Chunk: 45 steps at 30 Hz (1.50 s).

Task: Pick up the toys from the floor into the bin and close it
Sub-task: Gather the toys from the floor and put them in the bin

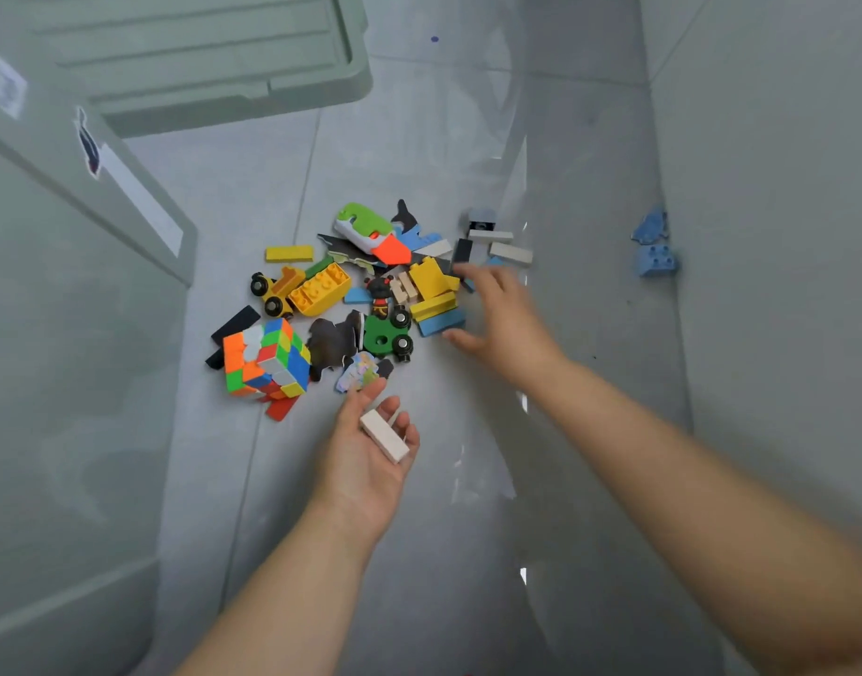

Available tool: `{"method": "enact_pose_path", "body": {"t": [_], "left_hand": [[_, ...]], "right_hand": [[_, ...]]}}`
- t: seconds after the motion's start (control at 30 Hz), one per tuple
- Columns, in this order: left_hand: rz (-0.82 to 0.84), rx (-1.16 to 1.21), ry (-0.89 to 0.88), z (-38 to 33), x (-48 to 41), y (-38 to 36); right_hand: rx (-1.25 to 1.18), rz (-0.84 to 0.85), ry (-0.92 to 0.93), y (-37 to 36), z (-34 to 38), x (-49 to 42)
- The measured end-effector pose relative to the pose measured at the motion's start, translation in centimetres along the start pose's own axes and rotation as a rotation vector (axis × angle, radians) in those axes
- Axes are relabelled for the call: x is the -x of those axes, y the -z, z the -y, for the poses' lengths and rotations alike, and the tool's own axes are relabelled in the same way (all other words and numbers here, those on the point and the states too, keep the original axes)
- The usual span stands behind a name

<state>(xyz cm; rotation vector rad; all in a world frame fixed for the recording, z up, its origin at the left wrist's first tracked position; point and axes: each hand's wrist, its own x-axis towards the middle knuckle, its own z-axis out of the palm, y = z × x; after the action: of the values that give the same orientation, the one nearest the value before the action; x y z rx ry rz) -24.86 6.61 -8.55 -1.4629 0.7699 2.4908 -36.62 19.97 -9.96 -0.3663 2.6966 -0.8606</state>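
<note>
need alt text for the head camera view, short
A person's left hand holds a pale rectangular wooden block while the blurred right hand reaches into a pile of colourful plastic toys on a grey floor, beside a grey-green bin lid.

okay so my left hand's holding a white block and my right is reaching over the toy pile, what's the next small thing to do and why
Probably close the right hand on the blue and yellow bricks beside its fingers. It is open and empty, the left hand already carries the white block, and the pile is still on the floor.
</note>
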Motion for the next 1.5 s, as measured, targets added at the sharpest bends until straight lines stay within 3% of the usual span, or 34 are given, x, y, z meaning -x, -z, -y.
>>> {"method": "enact_pose_path", "body": {"t": [0.13,0.33,0.47,0.6,0.63,0.73,0.83,0.93,1.03,1.17,1.27,1.37,1.5], "left_hand": [[0.016,0.0,0.024,0.3,0.2,0.6],[0.052,-0.002,0.054,0.3,0.3,1.6],[0.098,0.049,0.076,0.5,0.8,2.0],[0.133,0.143,0.055,1.0,1.0,2.1],[0.133,0.139,0.041,1.0,1.1,2.1],[0.119,0.102,0.025,0.7,1.6,1.9],[0.121,0.07,0.032,0.5,2.2,2.1],[0.129,0.085,0.021,0.1,2.1,2.6],[0.157,0.141,0.023,-0.2,1.7,3.0],[0.233,0.205,0.036,0.1,1.5,3.0],[0.231,0.202,0.03,0.1,1.6,2.8],[0.208,0.156,0.027,0.0,1.7,2.6],[0.2,0.161,0.052,0.2,1.8,2.5]], "right_hand": [[0.263,0.191,0.14,-0.7,-0.7,-2.8],[0.212,-0.024,0.133,-2.7,-1.9,1.4],[-0.094,-0.166,-0.019,-2.5,0.1,4.9],[-0.305,0.043,0.073,-1.9,4.3,8.6],[-0.305,0.031,0.054,-1.6,4.5,8.2],[-0.055,-0.035,-0.052,-0.6,2.2,3.8],[0.247,0.128,-0.048,-0.8,-0.3,0.6],[0.362,0.107,-0.057,-1.4,-0.5,1.0],[0.102,-0.019,-0.178,-1.3,1.5,3.9],[-0.164,0.14,0.11,-1.0,5.1,8.7],[-0.229,0.028,0.025,0.5,4.3,6.3],[0.007,-0.121,-0.093,1.9,0.6,0.6],[0.379,0.068,-0.073,1.3,-3.3,-4.0]]}}
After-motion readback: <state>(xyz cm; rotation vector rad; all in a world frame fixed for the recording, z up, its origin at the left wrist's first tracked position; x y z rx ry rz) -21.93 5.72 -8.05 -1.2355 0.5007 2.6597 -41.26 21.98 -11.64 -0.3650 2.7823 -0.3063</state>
